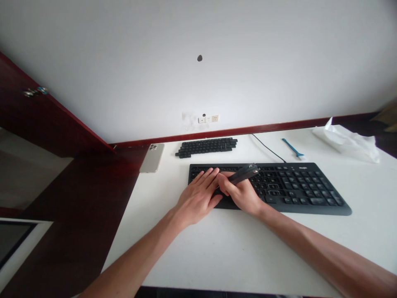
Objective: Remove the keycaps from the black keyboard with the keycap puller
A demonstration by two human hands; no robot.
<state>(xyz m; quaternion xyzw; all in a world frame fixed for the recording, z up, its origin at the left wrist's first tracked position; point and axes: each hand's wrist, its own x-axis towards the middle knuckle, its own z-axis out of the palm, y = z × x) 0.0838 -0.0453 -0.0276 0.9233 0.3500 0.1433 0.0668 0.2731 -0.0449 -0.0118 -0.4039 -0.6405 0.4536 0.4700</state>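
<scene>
Resting open on the keyboard [297, 186], the left hand [197, 198] lies just beside the right hand [240, 192], which grips a dark tool [245, 174], perhaps a keycap puller.

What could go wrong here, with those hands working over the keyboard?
The dark tool in the right hand could slip, scratching the keyboard or jabbing the left hand beside it. The loose black keycaps could get bumped and scatter. The phone, right at the edge of the white desk, might be knocked off.
</scene>
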